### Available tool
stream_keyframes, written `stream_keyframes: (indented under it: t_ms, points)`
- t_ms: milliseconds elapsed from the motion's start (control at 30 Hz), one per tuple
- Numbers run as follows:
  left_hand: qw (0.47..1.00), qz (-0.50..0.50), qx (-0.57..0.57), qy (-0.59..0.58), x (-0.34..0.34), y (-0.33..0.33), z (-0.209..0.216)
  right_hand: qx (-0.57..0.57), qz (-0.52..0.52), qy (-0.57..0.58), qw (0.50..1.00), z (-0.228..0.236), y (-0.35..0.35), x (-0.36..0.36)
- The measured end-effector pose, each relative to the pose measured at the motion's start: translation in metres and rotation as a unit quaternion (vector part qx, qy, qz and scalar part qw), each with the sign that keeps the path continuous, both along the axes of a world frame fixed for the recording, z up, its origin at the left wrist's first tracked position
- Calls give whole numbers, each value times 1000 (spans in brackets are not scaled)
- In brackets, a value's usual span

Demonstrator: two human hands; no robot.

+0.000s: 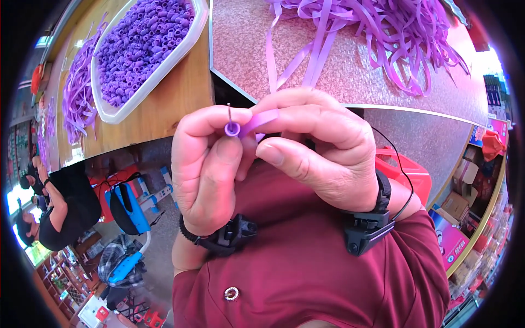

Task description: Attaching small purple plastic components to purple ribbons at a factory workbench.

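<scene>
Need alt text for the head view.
The left hand pinches a small purple cup; a purple ribbon runs between it and the right hand. Beyond, a white tub of purple pieces sits on a wooden table, and purple ribbons lie heaped on a pinkish table.

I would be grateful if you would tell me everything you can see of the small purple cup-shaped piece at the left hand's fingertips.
The small purple cup-shaped piece looks like smooth plastic, with a round rim and a darker hollow. Its open end faces the camera. A thin, dark stem stands up at its upper edge; whether they are joined is unclear. The left hand pinches it between thumb and index finger, with a purple ribbon just to its right.
</scene>
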State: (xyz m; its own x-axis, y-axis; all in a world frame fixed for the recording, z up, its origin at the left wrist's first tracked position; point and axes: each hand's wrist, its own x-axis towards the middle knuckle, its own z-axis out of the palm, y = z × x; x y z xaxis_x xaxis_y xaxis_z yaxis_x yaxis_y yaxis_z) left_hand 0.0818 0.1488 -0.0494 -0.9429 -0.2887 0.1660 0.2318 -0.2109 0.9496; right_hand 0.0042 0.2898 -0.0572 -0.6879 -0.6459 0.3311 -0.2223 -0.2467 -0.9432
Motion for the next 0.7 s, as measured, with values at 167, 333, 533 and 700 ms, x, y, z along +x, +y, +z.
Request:
stream_keyframes:
  t_ms: [167, 333, 533, 700]
  points:
    - [1000, -7, -19, -1, 2, 0, -1, -45, -30, -61, 997, -5, -6, 4]
    - [998, -5, -58, 23, 3, -2, -5, -103, -12, -318, 942, 6, -11, 11]
    - [987, -3, -155, 45, 3, -4, -8, -104, -21, -337, 936, 7, -13, 10]
    - [987, 14, -157, 35, 4, -6, -12, -132, -18, -312, 941, 2, -11, 3]
